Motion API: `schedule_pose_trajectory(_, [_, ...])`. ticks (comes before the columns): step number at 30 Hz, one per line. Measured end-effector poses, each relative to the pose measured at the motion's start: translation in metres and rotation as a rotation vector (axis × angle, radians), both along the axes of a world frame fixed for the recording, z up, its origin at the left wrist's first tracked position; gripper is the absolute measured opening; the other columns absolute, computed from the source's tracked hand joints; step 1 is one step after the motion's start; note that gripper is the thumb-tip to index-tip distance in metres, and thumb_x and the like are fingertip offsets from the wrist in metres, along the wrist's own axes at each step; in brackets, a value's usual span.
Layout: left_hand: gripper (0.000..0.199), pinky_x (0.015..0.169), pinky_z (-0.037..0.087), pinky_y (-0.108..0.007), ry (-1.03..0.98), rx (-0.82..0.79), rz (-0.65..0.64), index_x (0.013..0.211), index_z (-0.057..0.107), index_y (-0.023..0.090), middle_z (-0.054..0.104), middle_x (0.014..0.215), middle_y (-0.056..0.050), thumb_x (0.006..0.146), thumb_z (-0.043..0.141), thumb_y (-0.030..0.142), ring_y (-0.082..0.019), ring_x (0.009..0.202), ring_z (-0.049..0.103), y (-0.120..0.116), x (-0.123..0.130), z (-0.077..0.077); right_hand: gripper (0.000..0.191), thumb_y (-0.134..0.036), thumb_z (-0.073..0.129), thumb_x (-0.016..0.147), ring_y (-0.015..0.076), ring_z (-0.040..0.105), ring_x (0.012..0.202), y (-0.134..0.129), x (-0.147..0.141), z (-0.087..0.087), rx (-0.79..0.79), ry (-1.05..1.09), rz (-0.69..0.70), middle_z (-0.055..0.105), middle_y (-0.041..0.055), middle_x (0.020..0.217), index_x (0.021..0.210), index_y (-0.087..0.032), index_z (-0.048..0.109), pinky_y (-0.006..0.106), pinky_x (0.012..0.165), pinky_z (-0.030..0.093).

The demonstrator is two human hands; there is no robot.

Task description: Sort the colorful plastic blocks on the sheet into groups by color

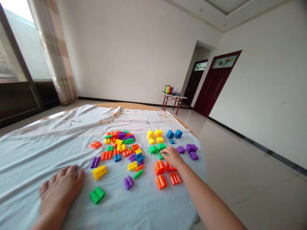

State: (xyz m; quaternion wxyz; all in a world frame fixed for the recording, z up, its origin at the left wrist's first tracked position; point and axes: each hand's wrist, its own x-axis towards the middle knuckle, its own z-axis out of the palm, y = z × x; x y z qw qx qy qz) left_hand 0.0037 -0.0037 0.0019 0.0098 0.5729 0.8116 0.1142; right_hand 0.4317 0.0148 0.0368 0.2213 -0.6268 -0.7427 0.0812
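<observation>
My left hand lies flat on the light blue cloth at the left, fingers stretched out and holding nothing. Nearest to it are a yellow plastic block and a green one made of joined tubes. Over on the right, my right hand has its fingertips pinched on a small green block, partly hidden by the fingers. Just behind stand two green clusters. Around this hand are groups of orange blocks, yellow blocks, blue blocks and purple blocks.
A mixed pile of coloured blocks spreads across the table's middle. A lone purple block lies in front of it. The cloth is wrinkled and stained at the back. A small folding table with bags stands by the far wall.
</observation>
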Motion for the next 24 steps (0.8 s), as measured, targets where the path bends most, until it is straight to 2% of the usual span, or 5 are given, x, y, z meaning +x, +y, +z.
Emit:
schedule_pose_trajectory(6, [0.059, 0.107, 0.021, -0.046, 0.000, 0.012, -0.004, 0.126, 0.050, 0.020, 0.048, 0.137, -0.011, 0.086, 0.020, 0.051, -0.032, 0.125, 0.041, 0.001, 0.000, -0.002, 0.019, -0.025, 0.059, 0.082, 0.0209, 0.058, 0.101, 0.007, -0.010, 0.003, -0.099, -0.138, 0.004, 0.068, 0.0054, 0.095, 0.093, -0.028, 0.075, 0.033, 0.090, 0.040])
schedule_pose_trajectory(11, [0.058, 0.107, 0.022, -0.047, -0.025, 0.033, 0.000, 0.125, 0.051, 0.018, 0.048, 0.136, -0.013, 0.086, 0.023, 0.050, -0.033, 0.125, 0.041, -0.004, 0.004, 0.004, 0.018, -0.022, 0.062, 0.079, 0.0217, 0.060, 0.098, 0.008, -0.005, 0.002, -0.128, -0.140, 0.000, 0.069, 0.0052, 0.095, 0.089, -0.028, 0.076, 0.034, 0.088, 0.041])
schedule_pose_trajectory(15, [0.058, 0.107, 0.023, -0.049, -0.054, 0.044, 0.001, 0.125, 0.052, 0.017, 0.049, 0.136, -0.015, 0.086, 0.024, 0.049, -0.034, 0.125, 0.042, -0.006, 0.008, 0.007, 0.020, -0.021, 0.059, 0.083, 0.0217, 0.060, 0.098, 0.003, -0.009, 0.012, -0.094, -0.100, 0.013, 0.069, 0.0061, 0.097, 0.093, -0.025, 0.075, 0.034, 0.089, 0.042])
schedule_pose_trajectory(20, [0.058, 0.107, 0.022, -0.050, -0.060, 0.070, 0.004, 0.124, 0.054, 0.017, 0.049, 0.135, -0.015, 0.086, 0.025, 0.049, -0.034, 0.125, 0.042, -0.007, 0.010, 0.007, 0.019, -0.022, 0.055, 0.086, 0.0167, 0.061, 0.088, -0.017, -0.056, 0.029, 0.125, 0.223, 0.178, 0.068, 0.0047, 0.091, 0.097, -0.021, 0.072, 0.030, 0.084, 0.045])
schedule_pose_trajectory(24, [0.058, 0.107, 0.022, -0.050, -0.077, 0.070, 0.010, 0.125, 0.053, 0.016, 0.049, 0.137, -0.014, 0.086, 0.023, 0.047, -0.033, 0.126, 0.040, -0.009, 0.011, 0.008, 0.017, -0.022, 0.058, 0.086, 0.0166, 0.059, 0.094, -0.039, -0.112, 0.027, 0.092, 0.272, 0.363, 0.068, 0.0043, 0.094, 0.097, -0.020, 0.070, 0.029, 0.088, 0.044])
